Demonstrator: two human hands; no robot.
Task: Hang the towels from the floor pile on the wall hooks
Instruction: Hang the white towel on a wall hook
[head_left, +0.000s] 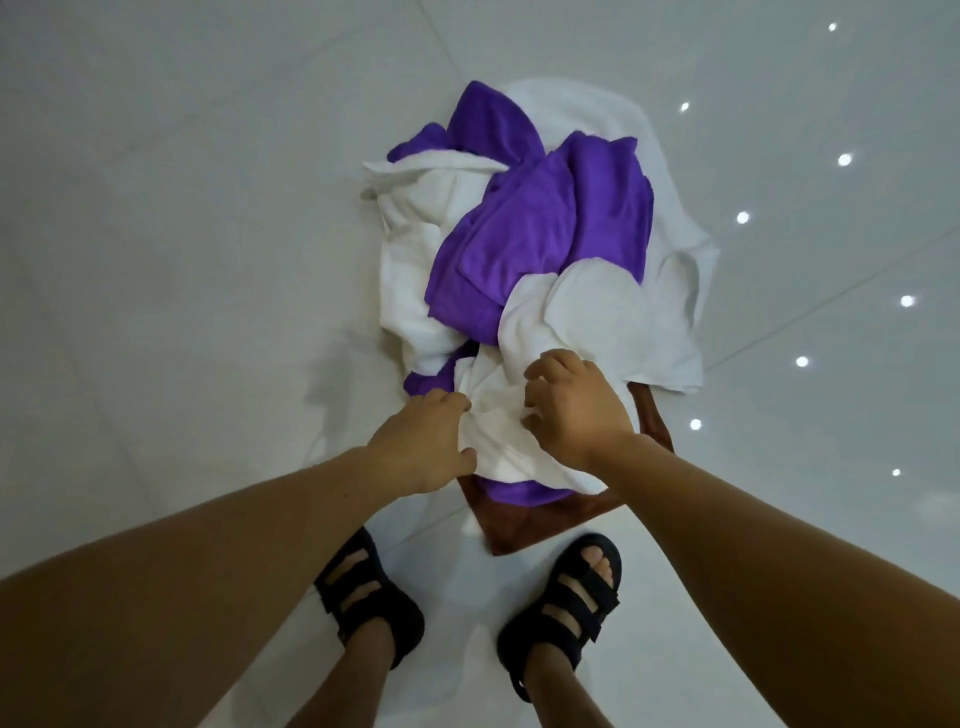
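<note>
Early stage, by our reading: the towel pile (530, 270) sits heaped on the glossy tiled floor (182, 234), white and purple cloths tangled, a brown one (540, 525) underneath at the near edge. No wall hooks in view; nothing seen hung. Our left hand (426, 441) pinches a bunched fold of the nearest white towel (498, 415); our right hand (571, 405), fingers curled, grips the same towel. Black strap sandals (563, 603) below. No labels or writing readable anywhere.
</note>
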